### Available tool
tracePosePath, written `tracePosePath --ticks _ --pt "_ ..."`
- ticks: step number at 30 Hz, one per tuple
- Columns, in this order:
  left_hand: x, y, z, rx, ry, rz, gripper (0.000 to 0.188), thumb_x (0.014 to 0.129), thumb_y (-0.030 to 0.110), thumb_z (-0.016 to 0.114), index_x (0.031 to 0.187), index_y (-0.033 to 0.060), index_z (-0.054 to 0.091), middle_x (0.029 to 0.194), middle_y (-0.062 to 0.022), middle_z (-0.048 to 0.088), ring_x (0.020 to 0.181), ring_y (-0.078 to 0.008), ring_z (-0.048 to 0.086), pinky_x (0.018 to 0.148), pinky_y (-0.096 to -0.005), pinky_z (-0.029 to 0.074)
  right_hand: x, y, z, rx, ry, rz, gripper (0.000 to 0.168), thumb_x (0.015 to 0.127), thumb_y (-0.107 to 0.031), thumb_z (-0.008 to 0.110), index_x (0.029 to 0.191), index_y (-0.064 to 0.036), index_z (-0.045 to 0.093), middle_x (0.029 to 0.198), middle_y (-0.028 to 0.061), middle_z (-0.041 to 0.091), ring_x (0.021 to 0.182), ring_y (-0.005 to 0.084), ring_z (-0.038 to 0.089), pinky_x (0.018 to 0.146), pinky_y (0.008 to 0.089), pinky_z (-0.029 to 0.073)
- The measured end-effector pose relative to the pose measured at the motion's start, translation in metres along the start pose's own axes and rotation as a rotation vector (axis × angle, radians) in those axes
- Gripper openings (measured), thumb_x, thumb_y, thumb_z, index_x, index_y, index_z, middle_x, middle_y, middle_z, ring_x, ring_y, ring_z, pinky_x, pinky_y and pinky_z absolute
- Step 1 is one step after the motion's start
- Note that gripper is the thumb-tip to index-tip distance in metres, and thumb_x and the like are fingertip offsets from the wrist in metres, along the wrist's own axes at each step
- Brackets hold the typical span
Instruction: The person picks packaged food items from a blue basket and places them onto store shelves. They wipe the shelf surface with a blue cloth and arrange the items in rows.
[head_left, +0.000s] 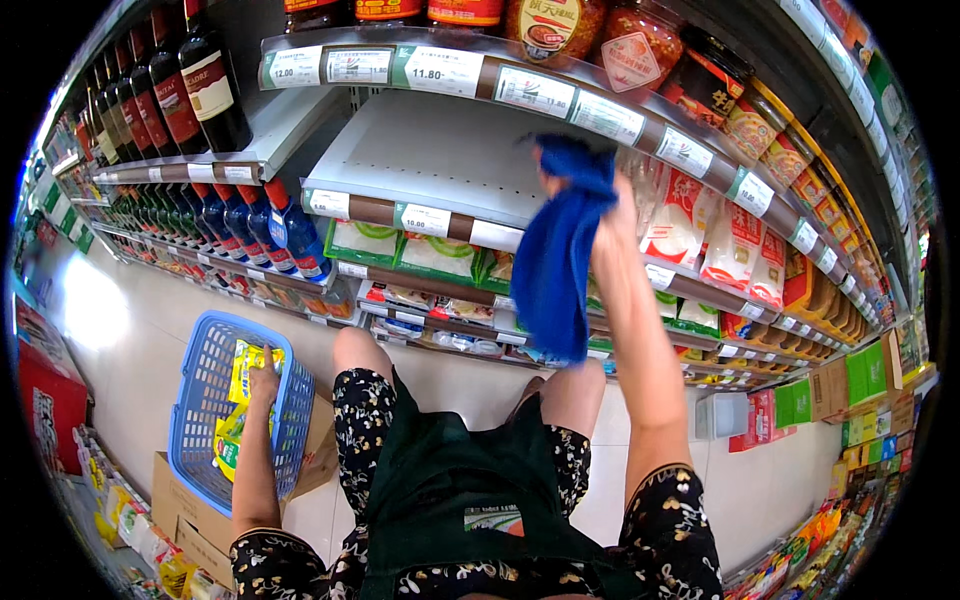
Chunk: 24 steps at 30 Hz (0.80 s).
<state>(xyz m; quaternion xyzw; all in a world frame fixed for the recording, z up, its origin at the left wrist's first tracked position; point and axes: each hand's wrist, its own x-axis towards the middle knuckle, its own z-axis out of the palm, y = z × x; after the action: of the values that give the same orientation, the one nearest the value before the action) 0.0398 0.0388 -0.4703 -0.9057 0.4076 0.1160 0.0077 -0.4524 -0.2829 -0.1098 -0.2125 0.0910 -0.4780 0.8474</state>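
A blue cloth (559, 255) hangs from my right hand (611, 202), which is raised at the right part of a bare metal shelf board (442, 150). The cloth covers part of the fingers and drapes over the shelf's front edge. To the left, my left hand (262, 381) reaches into a blue plastic basket (187, 420), its fingers on a yellow packet (244, 367). More yellow packets (227, 442) lie lower in the basket. Red and white bags (679, 217) stand just right of my right hand.
Wine bottles (210, 90) and blue bottles (300, 232) line the shelves at left. Jars (555, 30) stand on the shelf above, over a price-tag rail (442, 71). Cardboard boxes (195, 517) are beneath and beside the basket. A clear plastic bin (721, 415) sits on the floor at right.
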Motion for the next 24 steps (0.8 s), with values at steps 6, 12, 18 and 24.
tracePosePath --ticks 6,12,18,24 --pt "-0.009 0.003 -0.007 0.012 -0.024 -0.015 0.078 0.078 0.024 0.055 0.142 0.0251 0.010 0.097 -0.0324 0.047 0.090 -0.0410 0.054 0.081 -0.0421 0.044 0.056 -0.043 0.047 0.033 0.069 -0.330 0.039 0.082 -0.035 0.053 0.106 -0.004 0.052 0.104 0.0146 0.057 0.093 0.0284 0.056 0.077 0.0435 0.048" --pt "-0.010 0.006 -0.007 0.027 0.009 0.004 0.083 0.078 0.031 0.059 0.142 0.0245 0.007 0.096 -0.0306 0.048 0.085 -0.0393 0.054 0.078 -0.0410 0.045 0.052 -0.091 0.009 -1.088 0.517 0.143 0.041 0.080 -0.033 0.056 0.108 -0.003 0.052 0.106 0.0149 0.057 0.099 0.0293 0.053 0.083 0.0422 0.044" --pt "-0.008 0.004 -0.005 0.029 -0.012 0.000 0.084 0.078 0.036 0.060 0.142 0.0246 0.007 0.093 -0.0293 0.047 0.084 -0.0393 0.053 0.076 -0.0421 0.045 0.023 -0.059 0.007 -2.663 -0.059 -0.278 0.060 0.075 -0.033 0.060 0.125 -0.005 0.043 0.123 0.0210 0.047 0.116 0.0342 0.042 0.098 0.0431 0.033" --pt "-0.014 0.008 -0.009 0.037 0.004 -0.019 0.086 0.077 0.038 0.061 0.142 0.0254 0.006 0.095 -0.0294 0.047 0.086 -0.0395 0.053 0.077 -0.0431 0.045 0.018 -0.034 -0.006 -2.708 -0.117 0.113 0.071 0.082 -0.059 0.042 0.138 -0.019 0.027 0.144 0.0178 0.016 0.132 0.0372 0.014 0.107 0.0453 0.017"
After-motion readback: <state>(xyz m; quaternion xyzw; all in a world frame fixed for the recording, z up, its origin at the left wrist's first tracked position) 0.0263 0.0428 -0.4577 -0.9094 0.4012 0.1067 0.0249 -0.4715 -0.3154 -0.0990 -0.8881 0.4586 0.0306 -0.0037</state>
